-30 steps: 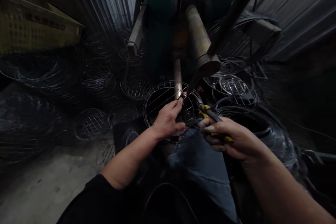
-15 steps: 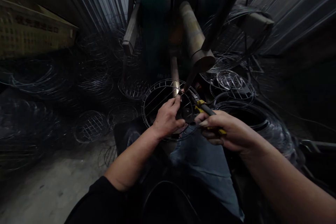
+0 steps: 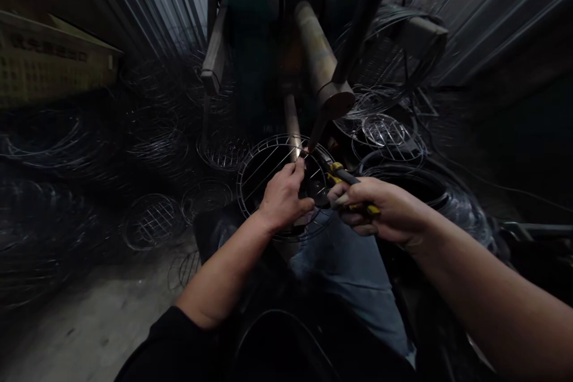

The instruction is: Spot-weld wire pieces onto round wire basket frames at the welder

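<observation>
A round wire rack [image 3: 242, 182] with a double rim and crossing bars lies over my lap, its far part between the electrodes of a spot welder. My left hand [image 3: 286, 198] reaches over the rack, fingertips closed on its wires near the lower electrode [image 3: 292, 121]; the exact grip is hidden. My right hand [image 3: 376, 206] wraps round pliers [image 3: 347, 175] with yellow and dark handles. The pliers' jaws point at the rack's right rim; what they bite is too dark to tell. A small orange glow shows at the slanted upper electrode's [image 3: 317, 131] tip.
Above the rack juts the welder's thick cylindrical arm [image 3: 319, 48]. Stacks of wire rings [image 3: 45, 215] and finished racks [image 3: 153, 221] crowd the floor at left. Coiled wire [image 3: 461, 209] lies at right. A yellow crate [image 3: 54, 68] stands at far left.
The view has shifted slightly, so most of the scene sits further left. Both hands keep their holds, and the orange glow at the electrode tip looks a little brighter.
</observation>
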The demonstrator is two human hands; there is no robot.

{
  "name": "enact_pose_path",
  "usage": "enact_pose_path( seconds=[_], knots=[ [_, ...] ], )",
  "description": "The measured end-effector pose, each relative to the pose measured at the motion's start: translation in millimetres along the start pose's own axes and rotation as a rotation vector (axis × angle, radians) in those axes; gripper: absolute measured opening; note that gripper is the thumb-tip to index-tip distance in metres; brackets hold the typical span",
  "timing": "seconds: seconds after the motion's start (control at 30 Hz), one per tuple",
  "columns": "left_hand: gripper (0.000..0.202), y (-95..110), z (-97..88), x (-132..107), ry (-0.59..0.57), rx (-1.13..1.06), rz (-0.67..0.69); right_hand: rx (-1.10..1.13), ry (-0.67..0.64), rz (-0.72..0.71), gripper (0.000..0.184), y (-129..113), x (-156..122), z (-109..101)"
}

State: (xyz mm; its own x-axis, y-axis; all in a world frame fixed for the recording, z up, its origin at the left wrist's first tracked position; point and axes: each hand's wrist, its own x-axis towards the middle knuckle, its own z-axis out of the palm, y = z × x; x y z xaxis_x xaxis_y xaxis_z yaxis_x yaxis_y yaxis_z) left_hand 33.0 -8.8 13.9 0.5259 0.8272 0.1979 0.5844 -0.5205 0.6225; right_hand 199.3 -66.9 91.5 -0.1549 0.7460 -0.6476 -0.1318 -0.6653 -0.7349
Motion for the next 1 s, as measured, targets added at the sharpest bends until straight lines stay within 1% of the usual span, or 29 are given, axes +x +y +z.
enact_pose_path(
  seconds=[0.3,0.4,0.53,0.67,0.77,0.87,1.0],
  knots=[
    [0.084,5.3,-7.6,2.2,-0.049,0.05,-0.026,0.005,-0.003,-0.014,0.02,-1.4,-0.1,2.0],
    [0.084,6.0,-7.7,2.2,-0.046,0.036,-0.027,-0.003,-0.003,-0.01,0.019,-2.3,-0.5,2.5],
    [0.078,7.2,-7.9,2.0,-0.045,0.048,-0.015,-0.009,-0.002,-0.006,0.018,-1.5,0.4,2.6],
    [0.08,8.0,-8.6,2.2,-0.052,0.08,-0.026,-0.018,-0.012,-0.03,0.016,-0.3,0.5,3.1],
    [0.083,10.2,-8.3,2.0,-0.049,0.114,-0.036,-0.025,-0.005,-0.01,0.018,-2.7,-0.6,2.3],
    [0.085,15.7,-6.5,1.5,-0.041,0.147,-0.074,-0.042,0.02,0.025,0.019,-8.5,-2.1,0.8],
    [0.076,23.3,-2.6,1.4,-0.021,0.159,-0.114,-0.088,0.03,0.05,0.018,-15.8,-3.4,-1.1]
  ],
)
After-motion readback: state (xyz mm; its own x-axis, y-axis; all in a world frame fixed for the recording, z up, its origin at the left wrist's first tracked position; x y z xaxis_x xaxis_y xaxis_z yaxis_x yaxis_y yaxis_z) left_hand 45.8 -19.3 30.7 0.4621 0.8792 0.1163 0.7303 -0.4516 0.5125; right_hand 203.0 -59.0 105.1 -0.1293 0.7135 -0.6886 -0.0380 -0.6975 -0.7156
